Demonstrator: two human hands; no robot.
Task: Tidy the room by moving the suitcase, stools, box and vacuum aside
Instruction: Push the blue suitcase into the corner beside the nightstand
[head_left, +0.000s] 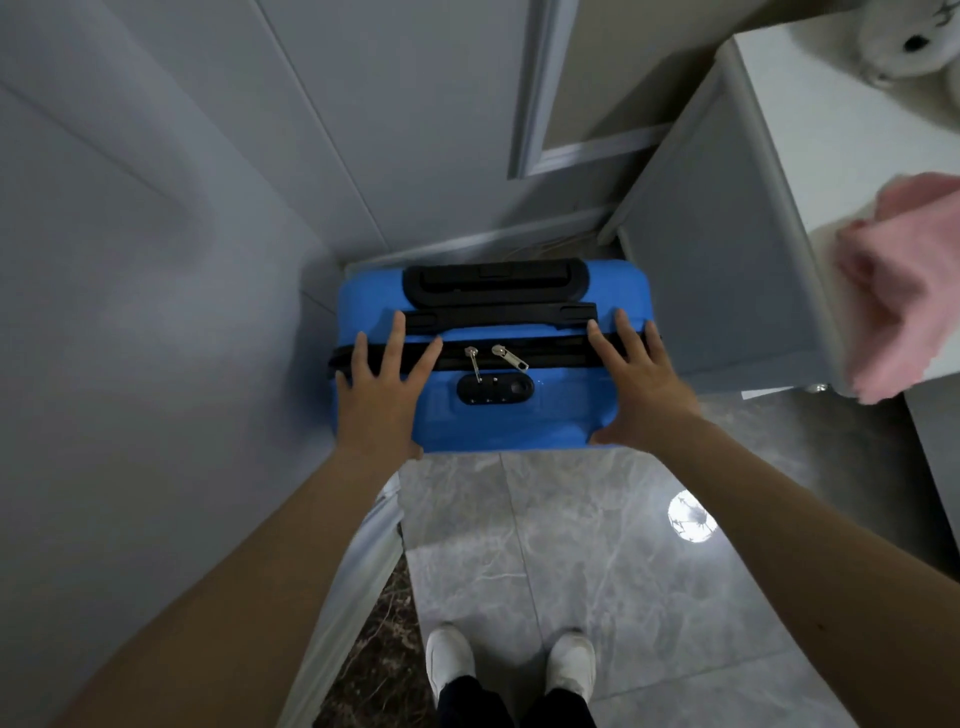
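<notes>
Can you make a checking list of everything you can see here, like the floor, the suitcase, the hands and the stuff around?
Surface: grey marble-look tile floor, lamp glare on it.
Job's things: blue suitcase upright in the corner, zipper shut; stools, box, vacuum not seen.
Clutter: pink cloth on white cabinet; white plush toy.
Grippers: left hand and right hand flat on the suitcase top, fingers spread.
Cables: thin cords behind the suitcase.
Surroundings: grey wall, panelled door.

I see grey panelled wall (130, 260) at left, meeting second wall (415, 104) in corner; glossy grey marble-look floor tiles (597, 571) below, bright lamp reflection (691, 516) on them; dark speckled threshold strip (379, 649); white cabinet (727, 260) at right, pink cloth (904, 291) draped on top.
</notes>
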